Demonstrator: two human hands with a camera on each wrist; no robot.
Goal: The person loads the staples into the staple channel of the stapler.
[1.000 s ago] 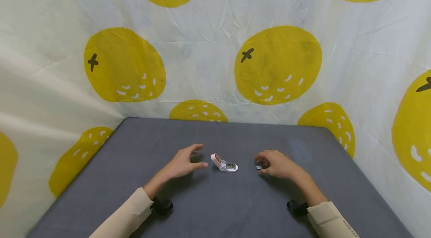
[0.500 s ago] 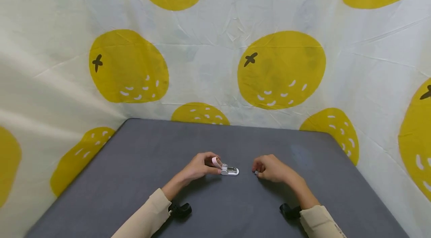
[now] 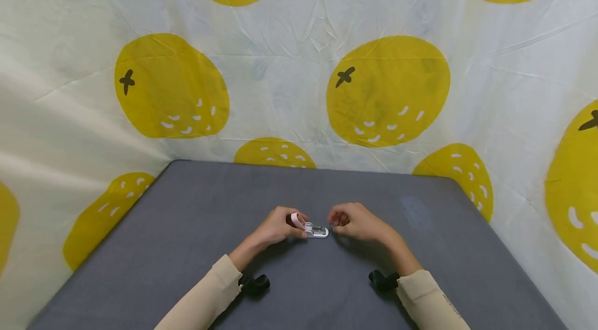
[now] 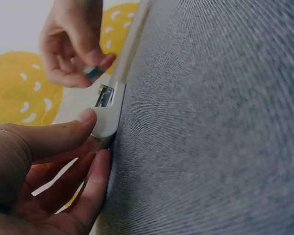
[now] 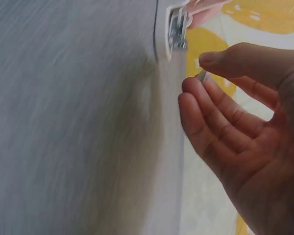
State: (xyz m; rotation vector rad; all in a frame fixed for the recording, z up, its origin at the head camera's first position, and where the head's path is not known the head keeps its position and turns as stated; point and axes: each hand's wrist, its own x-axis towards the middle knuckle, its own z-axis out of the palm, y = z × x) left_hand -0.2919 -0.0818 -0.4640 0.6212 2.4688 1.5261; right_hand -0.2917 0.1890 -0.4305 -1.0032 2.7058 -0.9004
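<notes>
Looks like smooth plastic on the white case (image 4: 108,120), shiny metal on its inner fitting (image 4: 105,97). Shows ribbed, matt cloth on the grey tabletop (image 4: 210,122), creased, faintly glossy fabric on the backdrop (image 3: 280,91).

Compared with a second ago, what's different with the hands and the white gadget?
The left hand moved right and took hold of the white gadget. The right hand moved left, bringing the small piece it pinches close to the gadget. The gadget stayed in about the same spot, lid up.
</notes>
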